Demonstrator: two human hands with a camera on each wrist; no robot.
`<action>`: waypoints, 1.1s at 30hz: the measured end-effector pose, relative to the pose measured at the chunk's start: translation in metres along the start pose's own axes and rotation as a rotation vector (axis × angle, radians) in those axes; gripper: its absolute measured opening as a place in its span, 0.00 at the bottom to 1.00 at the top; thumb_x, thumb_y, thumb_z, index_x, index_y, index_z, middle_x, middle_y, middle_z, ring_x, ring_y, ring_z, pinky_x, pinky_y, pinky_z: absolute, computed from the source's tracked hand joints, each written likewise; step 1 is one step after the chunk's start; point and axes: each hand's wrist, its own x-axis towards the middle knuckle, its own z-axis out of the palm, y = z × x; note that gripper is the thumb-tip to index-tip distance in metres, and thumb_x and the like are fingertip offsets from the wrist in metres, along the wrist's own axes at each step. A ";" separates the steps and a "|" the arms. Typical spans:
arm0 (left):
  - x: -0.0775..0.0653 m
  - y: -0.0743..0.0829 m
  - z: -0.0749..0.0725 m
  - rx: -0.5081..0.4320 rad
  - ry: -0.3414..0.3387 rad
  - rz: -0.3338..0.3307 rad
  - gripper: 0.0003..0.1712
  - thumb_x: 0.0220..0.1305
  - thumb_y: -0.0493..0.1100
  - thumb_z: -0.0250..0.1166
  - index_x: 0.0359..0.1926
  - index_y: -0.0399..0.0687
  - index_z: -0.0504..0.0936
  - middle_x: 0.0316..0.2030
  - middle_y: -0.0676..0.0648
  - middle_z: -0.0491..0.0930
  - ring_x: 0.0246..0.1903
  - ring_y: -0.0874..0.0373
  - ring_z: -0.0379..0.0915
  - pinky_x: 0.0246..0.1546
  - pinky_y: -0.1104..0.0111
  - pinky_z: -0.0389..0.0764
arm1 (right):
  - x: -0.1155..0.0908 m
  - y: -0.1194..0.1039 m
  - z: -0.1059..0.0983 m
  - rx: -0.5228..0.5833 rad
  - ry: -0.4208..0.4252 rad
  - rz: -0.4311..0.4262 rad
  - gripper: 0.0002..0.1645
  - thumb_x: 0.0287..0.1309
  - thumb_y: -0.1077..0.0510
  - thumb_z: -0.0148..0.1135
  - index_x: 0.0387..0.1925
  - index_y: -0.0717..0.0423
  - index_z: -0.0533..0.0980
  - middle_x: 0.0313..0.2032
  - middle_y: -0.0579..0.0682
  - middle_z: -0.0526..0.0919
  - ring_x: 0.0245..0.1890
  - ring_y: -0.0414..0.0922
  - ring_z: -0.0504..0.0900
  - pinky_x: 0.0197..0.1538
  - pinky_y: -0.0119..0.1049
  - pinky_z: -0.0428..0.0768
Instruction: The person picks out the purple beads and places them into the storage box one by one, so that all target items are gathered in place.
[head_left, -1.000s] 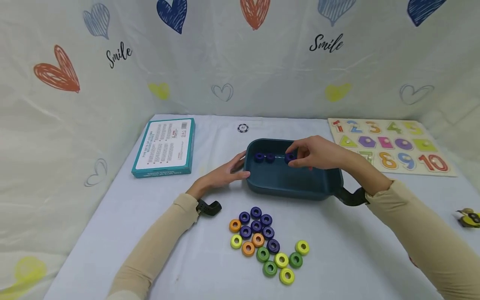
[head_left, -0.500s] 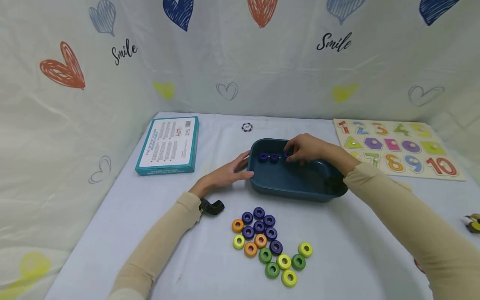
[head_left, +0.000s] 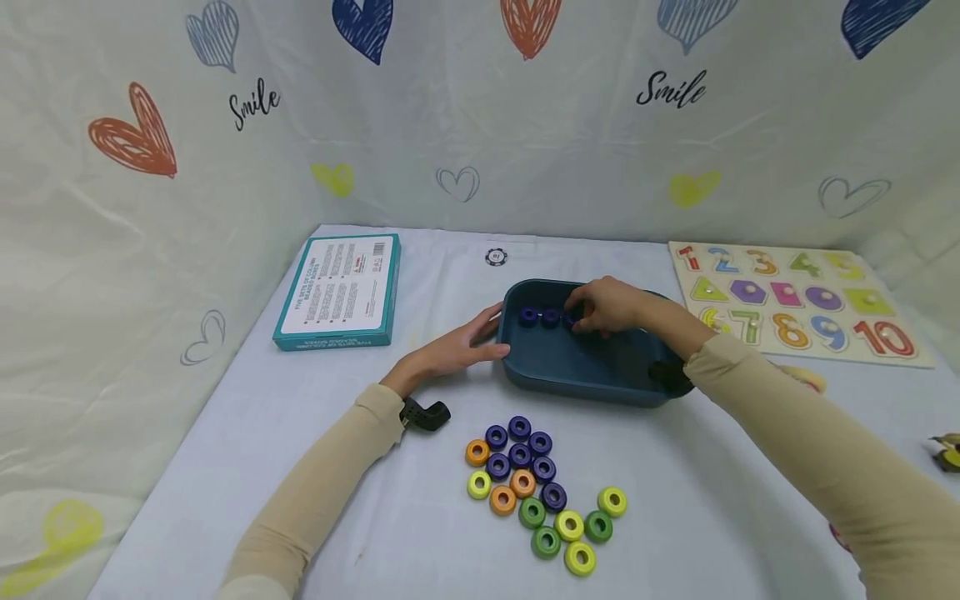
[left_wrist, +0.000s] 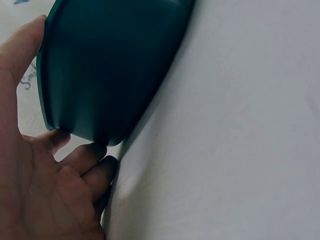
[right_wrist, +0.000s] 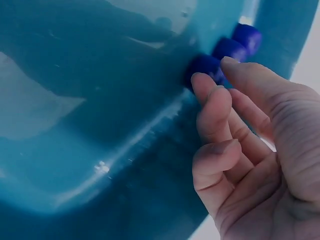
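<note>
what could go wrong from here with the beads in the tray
The fingers of the right hand are on the end bead, close to the two others, so a nudge might knock the row crooked. The left hand touches just one end of the tray, so it could slide or turn if pushed.

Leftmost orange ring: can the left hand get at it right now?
Probably yes: nothing visible blocks the way from the left hand to the orange ring, though that hand would have to leave the tray it touches.
</note>
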 end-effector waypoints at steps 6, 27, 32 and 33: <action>0.000 -0.001 0.000 0.010 0.016 -0.009 0.49 0.49 0.72 0.56 0.67 0.75 0.41 0.67 0.56 0.49 0.65 0.63 0.44 0.62 0.53 0.49 | -0.014 -0.012 -0.010 -0.010 0.082 -0.018 0.22 0.55 0.56 0.61 0.50 0.61 0.73 0.25 0.48 0.79 0.18 0.40 0.74 0.25 0.33 0.75; 0.000 0.000 -0.001 0.011 0.033 -0.018 0.48 0.49 0.70 0.58 0.67 0.76 0.42 0.67 0.57 0.50 0.65 0.62 0.44 0.61 0.53 0.50 | -0.103 -0.112 0.063 0.026 0.045 -0.193 0.08 0.52 0.49 0.63 0.35 0.43 0.78 0.22 0.30 0.73 0.20 0.32 0.69 0.24 0.27 0.71; 0.000 0.000 0.000 0.011 0.022 -0.023 0.48 0.50 0.71 0.57 0.67 0.76 0.41 0.67 0.57 0.49 0.65 0.63 0.44 0.61 0.53 0.51 | -0.105 -0.121 0.077 0.018 -0.103 -0.190 0.10 0.50 0.46 0.64 0.33 0.43 0.78 0.21 0.29 0.73 0.21 0.32 0.70 0.26 0.28 0.70; 0.001 0.000 0.000 0.013 0.020 -0.021 0.48 0.50 0.70 0.57 0.67 0.76 0.41 0.67 0.57 0.49 0.65 0.63 0.44 0.61 0.53 0.51 | -0.105 -0.122 0.080 0.010 -0.120 -0.194 0.10 0.49 0.45 0.64 0.33 0.42 0.78 0.21 0.28 0.73 0.21 0.31 0.70 0.27 0.28 0.70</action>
